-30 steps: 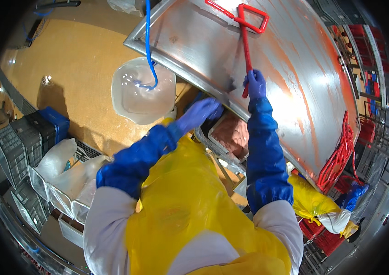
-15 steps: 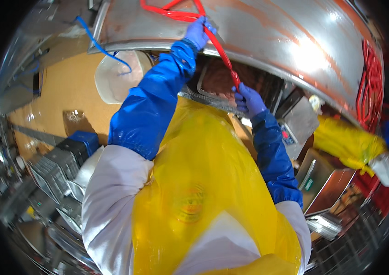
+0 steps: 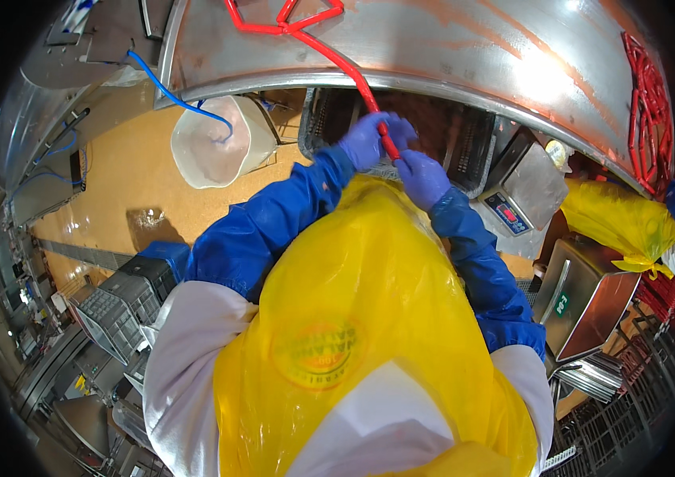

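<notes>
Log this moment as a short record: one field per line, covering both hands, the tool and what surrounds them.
left hand: purple glove, fingers closed on the red tool
right hand: purple glove, just below the rod's lower end
red tool: long rod with angular loop handle, lying up across the steel table
steel table: curved rim, reddish smears
white bucket: on the floor, blue hose leading into it
scale: right of the hands
clothing: yellow apron, blue sleeves

A speckled tan floor [image 3: 115,183] lies left; a glaring steel worktop [image 3: 465,48] curves across the far side.
</notes>
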`<action>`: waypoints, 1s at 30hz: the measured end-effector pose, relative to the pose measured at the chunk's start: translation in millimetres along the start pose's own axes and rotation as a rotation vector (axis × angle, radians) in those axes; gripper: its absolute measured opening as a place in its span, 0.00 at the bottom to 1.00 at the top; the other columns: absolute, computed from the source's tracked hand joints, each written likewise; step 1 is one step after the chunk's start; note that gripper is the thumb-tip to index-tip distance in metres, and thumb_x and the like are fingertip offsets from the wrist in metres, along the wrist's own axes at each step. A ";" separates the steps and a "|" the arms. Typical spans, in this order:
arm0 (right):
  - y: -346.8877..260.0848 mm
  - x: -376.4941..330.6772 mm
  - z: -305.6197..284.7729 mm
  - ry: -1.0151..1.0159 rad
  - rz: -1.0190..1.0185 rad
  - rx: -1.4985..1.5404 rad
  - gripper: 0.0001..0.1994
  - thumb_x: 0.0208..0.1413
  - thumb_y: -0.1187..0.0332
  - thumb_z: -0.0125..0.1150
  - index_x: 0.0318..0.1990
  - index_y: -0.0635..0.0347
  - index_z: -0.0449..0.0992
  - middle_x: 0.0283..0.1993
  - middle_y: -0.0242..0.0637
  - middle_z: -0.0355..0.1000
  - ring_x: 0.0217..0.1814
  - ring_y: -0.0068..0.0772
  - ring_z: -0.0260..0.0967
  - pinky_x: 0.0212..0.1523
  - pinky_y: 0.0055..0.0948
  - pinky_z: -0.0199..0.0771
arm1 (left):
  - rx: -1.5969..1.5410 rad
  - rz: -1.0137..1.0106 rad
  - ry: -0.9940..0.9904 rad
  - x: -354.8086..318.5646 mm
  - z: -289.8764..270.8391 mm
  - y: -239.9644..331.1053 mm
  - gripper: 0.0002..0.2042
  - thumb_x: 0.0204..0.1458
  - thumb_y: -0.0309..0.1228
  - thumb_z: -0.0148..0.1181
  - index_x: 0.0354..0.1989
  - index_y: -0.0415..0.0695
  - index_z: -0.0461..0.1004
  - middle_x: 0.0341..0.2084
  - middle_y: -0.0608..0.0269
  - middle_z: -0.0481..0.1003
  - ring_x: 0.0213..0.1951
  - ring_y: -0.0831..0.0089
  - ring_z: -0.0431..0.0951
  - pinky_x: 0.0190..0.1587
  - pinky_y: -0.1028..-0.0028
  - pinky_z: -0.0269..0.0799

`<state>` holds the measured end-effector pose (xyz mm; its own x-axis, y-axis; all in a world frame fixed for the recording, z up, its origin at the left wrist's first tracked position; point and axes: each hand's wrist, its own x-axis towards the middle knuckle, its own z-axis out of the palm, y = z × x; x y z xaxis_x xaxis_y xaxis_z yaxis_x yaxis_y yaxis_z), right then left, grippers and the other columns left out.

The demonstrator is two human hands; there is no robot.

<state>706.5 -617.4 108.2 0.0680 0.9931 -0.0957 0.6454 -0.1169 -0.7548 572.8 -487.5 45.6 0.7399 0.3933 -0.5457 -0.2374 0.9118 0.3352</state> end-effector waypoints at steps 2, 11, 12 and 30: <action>-1.0 -9.4 -16.0 0.070 0.097 0.136 0.10 0.60 0.65 0.61 0.43 0.61 0.79 0.33 0.51 0.77 0.35 0.56 0.76 0.36 0.46 0.75 | -0.170 0.105 -0.022 5.7 -6.6 49.7 0.18 0.64 0.39 0.54 0.53 0.36 0.72 0.49 0.49 0.78 0.46 0.53 0.81 0.53 0.55 0.77; -47.5 -7.3 -28.9 0.270 -0.116 -0.112 0.09 0.54 0.66 0.68 0.40 0.58 0.79 0.31 0.42 0.74 0.32 0.48 0.74 0.36 0.40 0.75 | 0.550 0.300 0.450 18.7 -1.6 38.3 0.17 0.58 0.48 0.65 0.31 0.46 0.76 0.32 0.63 0.80 0.36 0.80 0.78 0.33 0.76 0.71; -44.2 -7.1 -25.2 0.263 -0.094 -0.094 0.09 0.55 0.66 0.67 0.41 0.58 0.79 0.32 0.43 0.74 0.33 0.48 0.75 0.36 0.40 0.75 | 0.433 0.251 0.502 18.4 -4.3 27.5 0.18 0.58 0.49 0.65 0.30 0.47 0.75 0.31 0.64 0.80 0.36 0.80 0.78 0.33 0.76 0.71; -57.2 -14.0 -38.4 0.266 -0.068 -0.122 0.06 0.52 0.66 0.69 0.36 0.54 0.83 0.32 0.39 0.76 0.33 0.44 0.76 0.34 0.37 0.76 | 0.727 0.305 0.339 21.3 21.4 57.1 0.21 0.56 0.52 0.64 0.31 0.43 0.76 0.22 0.63 0.76 0.24 0.71 0.77 0.29 0.74 0.76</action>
<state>697.8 -624.2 177.7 0.2082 0.9683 0.1380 0.7411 -0.0641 -0.6684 588.6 -429.6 69.6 0.4537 0.7288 -0.5129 0.1527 0.5034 0.8504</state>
